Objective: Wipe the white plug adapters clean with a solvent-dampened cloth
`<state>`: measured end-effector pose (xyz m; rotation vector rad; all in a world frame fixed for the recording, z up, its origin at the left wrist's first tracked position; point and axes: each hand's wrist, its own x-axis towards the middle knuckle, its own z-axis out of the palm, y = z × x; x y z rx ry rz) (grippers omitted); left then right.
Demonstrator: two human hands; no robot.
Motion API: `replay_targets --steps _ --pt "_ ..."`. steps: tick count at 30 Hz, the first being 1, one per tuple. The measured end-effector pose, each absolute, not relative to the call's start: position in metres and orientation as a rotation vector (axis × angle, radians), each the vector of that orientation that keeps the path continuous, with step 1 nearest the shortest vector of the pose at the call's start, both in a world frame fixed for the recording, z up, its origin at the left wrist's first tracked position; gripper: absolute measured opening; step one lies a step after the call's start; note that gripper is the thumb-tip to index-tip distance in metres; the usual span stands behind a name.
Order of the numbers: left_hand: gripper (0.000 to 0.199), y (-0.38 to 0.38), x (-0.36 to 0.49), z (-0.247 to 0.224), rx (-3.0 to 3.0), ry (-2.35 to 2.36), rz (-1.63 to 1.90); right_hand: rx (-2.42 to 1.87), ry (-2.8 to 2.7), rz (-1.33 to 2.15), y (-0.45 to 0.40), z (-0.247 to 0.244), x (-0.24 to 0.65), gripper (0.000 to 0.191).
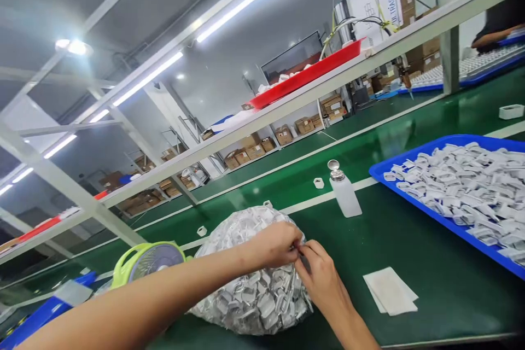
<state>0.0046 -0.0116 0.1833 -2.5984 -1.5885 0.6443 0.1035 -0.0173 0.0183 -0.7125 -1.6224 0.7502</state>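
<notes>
A bulging clear plastic bag (262, 301) full of small white plastic parts rests on the green table. Over its upper right side, my left hand (276, 243) reaches across with fingers pinched together. My right hand (322, 273) meets it from the right, thumb and fingertips closed at the bag's edge. The fingertips of both hands nearly touch, and a bit of the clear plastic seems to be between them, though the fingers partly hide it.
A blue tray (438, 219) heaped with white parts lies at the right. Behind the hands stands a white pump bottle (345, 197); folded white cloths (389, 291) lie nearer. A green fan (153, 260) is at the left. A raised shelf holds a red tray (307, 76).
</notes>
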Motion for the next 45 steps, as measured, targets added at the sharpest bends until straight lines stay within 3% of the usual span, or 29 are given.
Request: replay_targets --steps 14,22,30,38,45 --pt "0.005 -0.025 -0.005 0.178 -2.711 -1.192 0.576 -0.773 -1.554 0.579 -0.032 0.007 0.111 0.035" --pt "0.007 -0.02 -0.009 0.171 -2.644 -1.132 0.6 -0.859 -1.574 0.622 -0.029 0.01 0.114 0.032" --pt "0.01 -0.025 -0.004 0.177 -2.618 -1.095 0.668 -0.76 -1.916 0.447 -0.005 0.036 0.123 0.015" --pt "0.007 -0.024 0.008 0.181 -2.571 -1.101 0.682 -0.948 -1.951 0.305 -0.018 0.041 0.122 0.021" --pt "0.01 -0.025 -0.001 0.176 -2.559 -1.056 0.729 -1.025 -1.785 0.457 -0.026 0.024 0.119 0.038"
